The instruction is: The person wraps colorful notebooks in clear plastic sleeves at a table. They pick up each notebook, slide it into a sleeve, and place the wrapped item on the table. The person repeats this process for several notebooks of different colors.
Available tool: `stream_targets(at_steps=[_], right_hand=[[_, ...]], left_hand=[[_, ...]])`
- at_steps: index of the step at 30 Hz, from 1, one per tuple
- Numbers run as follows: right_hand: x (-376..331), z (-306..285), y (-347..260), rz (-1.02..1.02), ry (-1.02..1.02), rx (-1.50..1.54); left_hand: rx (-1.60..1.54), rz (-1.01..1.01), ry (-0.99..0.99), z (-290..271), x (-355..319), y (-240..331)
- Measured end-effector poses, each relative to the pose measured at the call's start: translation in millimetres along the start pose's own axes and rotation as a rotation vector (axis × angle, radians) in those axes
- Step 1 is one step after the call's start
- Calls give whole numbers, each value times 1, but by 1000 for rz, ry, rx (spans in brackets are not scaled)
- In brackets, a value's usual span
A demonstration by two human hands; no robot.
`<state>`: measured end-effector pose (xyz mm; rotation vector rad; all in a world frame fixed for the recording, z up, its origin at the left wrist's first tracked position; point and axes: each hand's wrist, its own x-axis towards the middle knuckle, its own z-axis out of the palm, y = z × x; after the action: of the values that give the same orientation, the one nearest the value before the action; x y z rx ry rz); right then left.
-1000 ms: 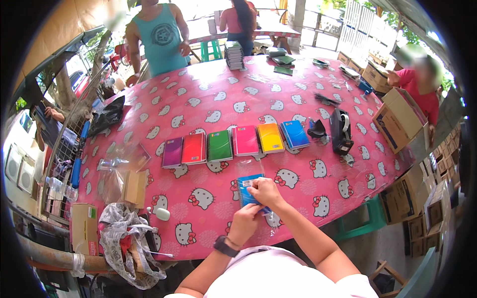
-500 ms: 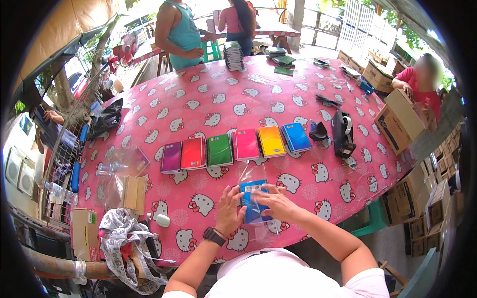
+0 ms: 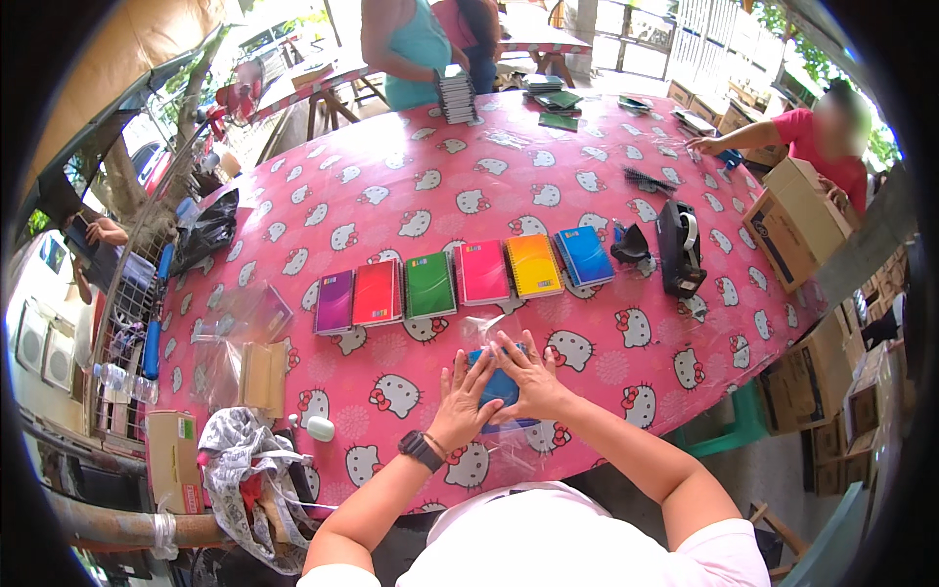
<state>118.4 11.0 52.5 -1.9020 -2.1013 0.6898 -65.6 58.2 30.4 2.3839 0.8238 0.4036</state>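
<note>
A blue notebook [image 3: 500,387] lies on the table right in front of me, inside or under clear plastic wrap [image 3: 491,331] that sticks out past its far and near ends. My left hand [image 3: 464,393] rests on its left side, fingers spread. From the right, my right hand [image 3: 528,380] lies flat over it, fingers stretched, the two hands nearly meeting. Beyond them runs a row of spiral notebooks: purple [image 3: 334,301], red [image 3: 378,292], green [image 3: 430,285], pink [image 3: 481,273], yellow [image 3: 534,265] and blue [image 3: 584,256].
A black tape dispenser [image 3: 682,249] stands right of the row. At left are plastic sleeves [image 3: 220,367], a brown cardboard piece [image 3: 262,380], a white earbud case [image 3: 320,428] and a grey cloth bag [image 3: 235,460]. Notebook stacks [image 3: 457,98] stand at the far edge. A person in red handles a carton [image 3: 797,230].
My right hand has come down flat onto the blue notebook, and my left hand has slid further over it. The person in red now reaches an arm over the table; the far person leans toward the stack.
</note>
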Motion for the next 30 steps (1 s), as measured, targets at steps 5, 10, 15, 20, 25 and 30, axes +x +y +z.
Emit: stream_targets(at_steps=[5,10,15,20,25,30], right_hand=[[-4,-2,1,-17,43,50],[-29,38,4,-181,223,-175],[-67,-19,55,-166,363,-135],[-74,-152,250,621,1386,-24],[-63,-176,318,708,1101,614],[-77,-147,306,412,1346,520]], left_hand=[[76,-133,-89,-15,12,16],[56,-160,-66,-9,17,15],[24,-168,-66,-16,10,15],[7,-153,-82,-15,15,18],[17,-154,-99,-17,19,21],[14,-159,-69,-14,14,16]])
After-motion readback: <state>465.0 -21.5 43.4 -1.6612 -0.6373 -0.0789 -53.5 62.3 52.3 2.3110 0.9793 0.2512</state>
